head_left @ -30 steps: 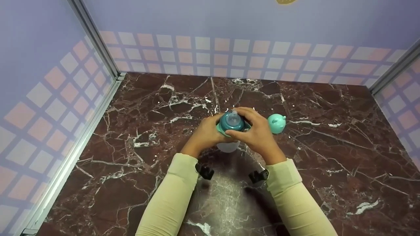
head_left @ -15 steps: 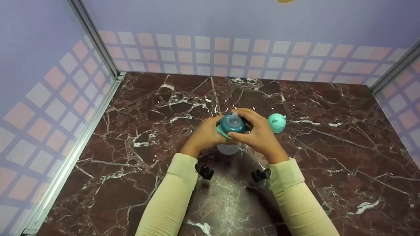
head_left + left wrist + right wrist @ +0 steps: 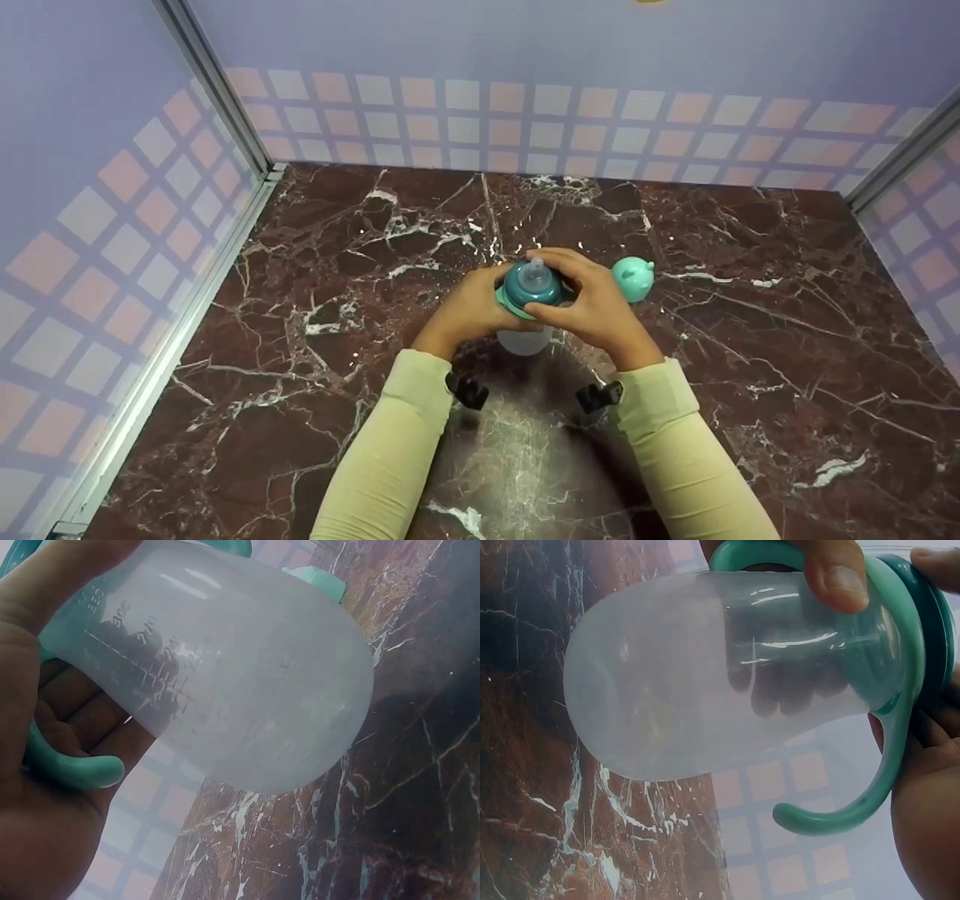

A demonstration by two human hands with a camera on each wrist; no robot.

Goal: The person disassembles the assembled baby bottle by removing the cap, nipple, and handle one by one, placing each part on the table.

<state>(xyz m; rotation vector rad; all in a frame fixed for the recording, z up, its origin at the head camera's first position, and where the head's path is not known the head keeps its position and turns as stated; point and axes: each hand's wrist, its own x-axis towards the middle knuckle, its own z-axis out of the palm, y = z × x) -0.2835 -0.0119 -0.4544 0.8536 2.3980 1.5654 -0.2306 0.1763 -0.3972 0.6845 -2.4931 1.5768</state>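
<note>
A clear baby bottle (image 3: 523, 339) (image 3: 232, 675) (image 3: 705, 682) with mint handles (image 3: 855, 795) and a teal collar (image 3: 531, 285) with a clear teat is held above the marble table (image 3: 337, 262). My left hand (image 3: 469, 307) grips the bottle's body from the left, fingers wrapped round it beside one handle (image 3: 71, 769). My right hand (image 3: 592, 304) curls round the teal collar at the top. A mint cap (image 3: 632, 279) stands on the table just right of my right hand.
Tiled purple walls (image 3: 525, 120) close the table at the back and both sides, with a metal rail (image 3: 172, 337) along the left edge. Black wrist camera mounts (image 3: 466, 391) sit under both sleeves.
My right hand has turned slightly on the collar, its wrist shifting a little right and forward. The bottle and left hand stay almost in place.
</note>
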